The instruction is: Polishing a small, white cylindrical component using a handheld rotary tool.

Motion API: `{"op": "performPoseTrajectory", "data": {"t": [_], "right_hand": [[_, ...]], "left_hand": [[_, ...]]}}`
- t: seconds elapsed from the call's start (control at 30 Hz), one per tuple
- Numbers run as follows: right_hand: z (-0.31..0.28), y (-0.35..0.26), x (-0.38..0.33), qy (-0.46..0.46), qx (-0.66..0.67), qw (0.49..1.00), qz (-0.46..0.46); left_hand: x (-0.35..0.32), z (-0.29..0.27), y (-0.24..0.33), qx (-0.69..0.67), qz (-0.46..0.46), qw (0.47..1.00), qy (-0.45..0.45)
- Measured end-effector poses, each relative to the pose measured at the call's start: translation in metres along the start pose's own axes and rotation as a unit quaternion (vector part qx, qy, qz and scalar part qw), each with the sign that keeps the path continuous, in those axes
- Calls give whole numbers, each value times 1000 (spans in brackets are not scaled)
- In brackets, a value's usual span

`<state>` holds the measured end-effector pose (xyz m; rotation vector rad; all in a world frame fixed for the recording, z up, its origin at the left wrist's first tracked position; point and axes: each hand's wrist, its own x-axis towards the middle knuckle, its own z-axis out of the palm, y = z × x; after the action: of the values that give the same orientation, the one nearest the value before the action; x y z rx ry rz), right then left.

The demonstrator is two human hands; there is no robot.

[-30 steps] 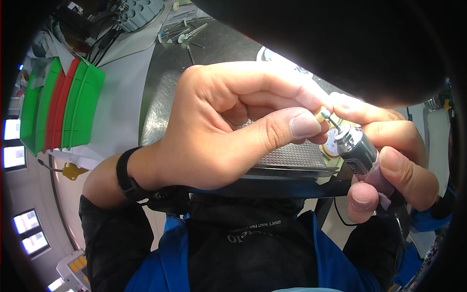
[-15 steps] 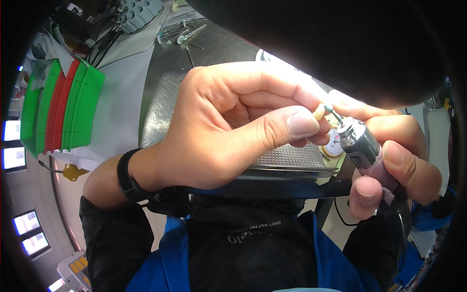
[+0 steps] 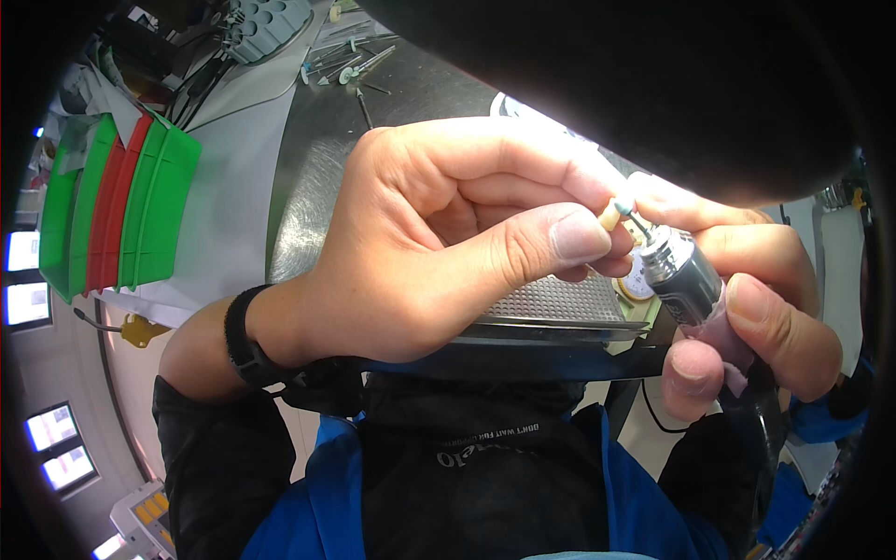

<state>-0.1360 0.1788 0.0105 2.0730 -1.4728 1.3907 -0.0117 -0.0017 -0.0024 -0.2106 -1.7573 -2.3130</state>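
My left hand [image 3: 439,243] is held close under the camera, thumb and fingers pinched on a small cream-coloured piece [image 3: 609,215]. My right hand [image 3: 747,317] grips a silver rotary handpiece [image 3: 679,271] with a pink grip. Its thin shaft ends in a small pale blue tip [image 3: 622,206] that touches the cream piece. A black band sits on my left wrist [image 3: 241,338]. Most of the small piece is hidden by my fingers.
A metal mesh tray [image 3: 560,313] lies under the hands on a steel bench [image 3: 317,187]. Stacked green and red bins [image 3: 121,215] stand at the left. Several burs and hand tools [image 3: 350,70] lie at the far edge, beside a grey holder block [image 3: 266,23].
The handpiece has shifted slightly and its tip now rests on the cream piece. Both hands stay in nearly the same place.
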Motion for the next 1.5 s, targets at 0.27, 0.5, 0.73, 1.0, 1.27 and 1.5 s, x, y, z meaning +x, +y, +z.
{"op": "performPoseTrajectory", "data": {"t": [0.27, 0.5, 0.73, 1.0, 1.27, 1.5], "right_hand": [[-18, 38, -4, 82, 260, 957, 96], [-20, 111, -6, 104, 223, 959, 144], [-77, 160, -20, 75, 134, 977, 147], [-67, -8, -58, 15, 80, 988, 128], [-16, 122, -1, -25, 32, 994, 103], [-5, 85, -1, -55, -33, 994, 94]], "left_hand": [[-4, -7, -4, 37, 28, 999, -7], [9, -25, -5, 177, 61, 982, 2], [27, -42, -23, 68, 195, 978, 11], [22, -37, -9, 265, 174, 946, 67], [16, -60, -30, 245, 161, 953, 75], [19, -68, -34, 330, 221, 918, 17]]}}
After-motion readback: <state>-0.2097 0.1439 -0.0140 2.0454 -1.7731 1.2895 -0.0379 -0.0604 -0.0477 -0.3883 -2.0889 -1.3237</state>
